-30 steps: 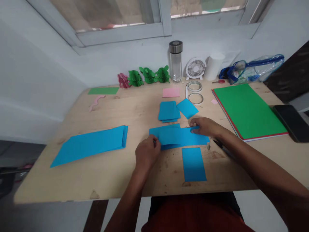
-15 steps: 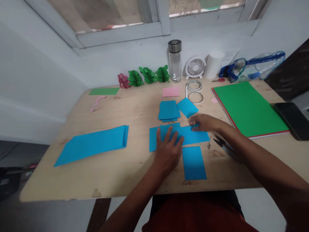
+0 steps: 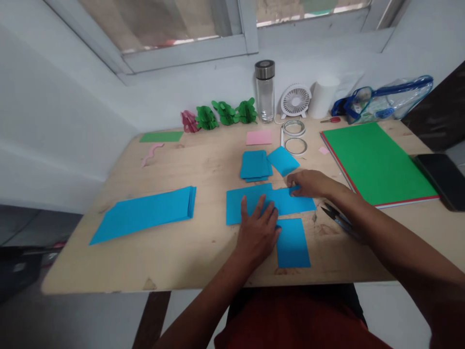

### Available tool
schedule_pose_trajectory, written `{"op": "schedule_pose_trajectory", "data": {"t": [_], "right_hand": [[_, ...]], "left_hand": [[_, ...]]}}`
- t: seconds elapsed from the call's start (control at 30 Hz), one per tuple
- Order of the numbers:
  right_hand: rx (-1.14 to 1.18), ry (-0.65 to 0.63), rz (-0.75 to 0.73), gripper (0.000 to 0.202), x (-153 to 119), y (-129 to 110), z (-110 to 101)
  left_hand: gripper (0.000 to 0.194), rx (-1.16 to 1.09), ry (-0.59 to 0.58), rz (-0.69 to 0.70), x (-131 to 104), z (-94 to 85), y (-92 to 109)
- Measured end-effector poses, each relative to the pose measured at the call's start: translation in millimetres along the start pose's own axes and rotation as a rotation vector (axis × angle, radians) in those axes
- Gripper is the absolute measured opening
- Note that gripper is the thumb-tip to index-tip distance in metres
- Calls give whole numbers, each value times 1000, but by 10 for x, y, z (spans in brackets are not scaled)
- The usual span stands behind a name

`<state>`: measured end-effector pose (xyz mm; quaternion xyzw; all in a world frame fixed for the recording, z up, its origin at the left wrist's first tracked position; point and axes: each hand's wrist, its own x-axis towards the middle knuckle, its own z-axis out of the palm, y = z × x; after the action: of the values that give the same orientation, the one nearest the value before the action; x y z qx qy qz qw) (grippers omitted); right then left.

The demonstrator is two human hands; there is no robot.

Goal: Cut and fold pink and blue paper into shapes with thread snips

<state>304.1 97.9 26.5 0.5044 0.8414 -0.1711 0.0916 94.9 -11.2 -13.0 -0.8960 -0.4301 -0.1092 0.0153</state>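
My left hand (image 3: 258, 235) lies with fingers spread on a strip of blue paper (image 3: 235, 206), its fingertips near the strip's middle. My right hand (image 3: 308, 184) is closed at the upper edge of the strip's right part (image 3: 300, 204), thumb and forefinger pinching there. The left part reaches a little higher than the right. Just below the strip lies a blue paper rectangle (image 3: 293, 247), close to my left thumb. Beyond the strip are a small stack of blue paper pieces (image 3: 254, 165) and a single blue piece (image 3: 283, 161).
Long blue strips (image 3: 145, 213) lie stacked at left. Dark scissors (image 3: 337, 218) rest under my right forearm, near a green pad (image 3: 378, 162) and phone (image 3: 441, 182). Tape rolls (image 3: 295, 146), a bottle (image 3: 265, 92), a fan (image 3: 296, 101) and green paper shapes (image 3: 225, 113) stand behind.
My left hand has slid slightly right and toward me on the paper. The left blue part now shows a straighter, higher upper edge. My right hand stays at the strip's edge.
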Motion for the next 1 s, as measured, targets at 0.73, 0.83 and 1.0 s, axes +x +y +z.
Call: {"op": "schedule_pose_trajectory", "data": {"t": [0.73, 0.83, 1.0], "right_hand": [[-292, 460, -108, 37, -354, -536, 643], [-304, 465, -117, 36, -514, -590, 739], [-241, 454, -74, 41, -715, -560, 871]], "left_hand": [[47, -65, 20, -12, -155, 225, 27], [45, -92, 13, -20, -158, 221, 31], [46, -146, 18, -24, -162, 215, 37]]}}
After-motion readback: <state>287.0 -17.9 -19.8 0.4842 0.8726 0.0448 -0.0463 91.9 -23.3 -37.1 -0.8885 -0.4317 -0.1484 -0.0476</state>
